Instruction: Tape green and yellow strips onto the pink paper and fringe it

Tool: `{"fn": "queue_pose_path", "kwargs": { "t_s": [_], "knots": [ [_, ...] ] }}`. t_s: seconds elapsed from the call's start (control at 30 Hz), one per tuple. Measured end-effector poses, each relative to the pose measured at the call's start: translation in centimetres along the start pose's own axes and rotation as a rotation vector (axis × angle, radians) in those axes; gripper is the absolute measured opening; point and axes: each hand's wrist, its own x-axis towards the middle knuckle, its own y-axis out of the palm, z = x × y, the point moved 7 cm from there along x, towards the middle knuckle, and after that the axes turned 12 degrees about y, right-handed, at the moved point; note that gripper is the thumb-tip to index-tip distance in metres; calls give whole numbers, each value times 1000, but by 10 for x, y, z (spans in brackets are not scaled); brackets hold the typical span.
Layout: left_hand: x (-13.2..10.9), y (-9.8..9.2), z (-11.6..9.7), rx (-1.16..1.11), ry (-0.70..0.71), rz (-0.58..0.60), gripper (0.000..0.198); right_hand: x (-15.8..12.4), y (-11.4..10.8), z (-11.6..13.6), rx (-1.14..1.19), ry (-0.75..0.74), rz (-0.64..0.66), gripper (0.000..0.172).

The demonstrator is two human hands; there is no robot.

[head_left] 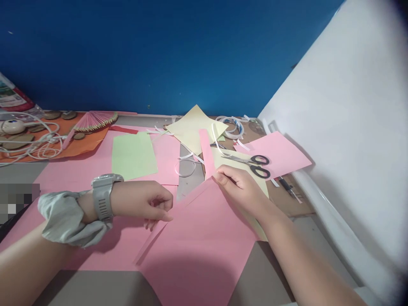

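A large pink sheet is held up in front of me, with a narrow fold along its upper left edge. My left hand, with a grey watch and scrunchie on the wrist, pinches that folded edge near its middle. At the sheet's top corner my right hand grips the paper between thumb and fingers. Just beyond the right hand, black-handled scissors lie on a pale yellow sheet. A pink strip points away from the top corner.
Green paper lies on more pink paper. Behind are a yellow sheet and tape rolls. Another pink sheet and a black pen are right. A pink fan, white cable and bottle sit left.
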Motion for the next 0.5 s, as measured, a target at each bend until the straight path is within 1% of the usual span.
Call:
{"fn": "queue_pose_path", "kwargs": {
  "t_s": [0.13, 0.23, 0.33, 0.5],
  "knots": [
    [1, -7, -6, 154, 70, -41, 30, 1, -3, -1, -16, -33, -25, 36],
    [3, -13, -12, 242, 115, -99, 30, 2, -8, -2, -31, -63, -80, 34],
    [3, -17, -14, 257, 101, -137, 29, 4, -15, -3, -48, -86, -146, 34],
    [0, -24, -13, 302, 57, -170, 27, 7, -17, -5, -66, -87, -175, 33]
  ]
}}
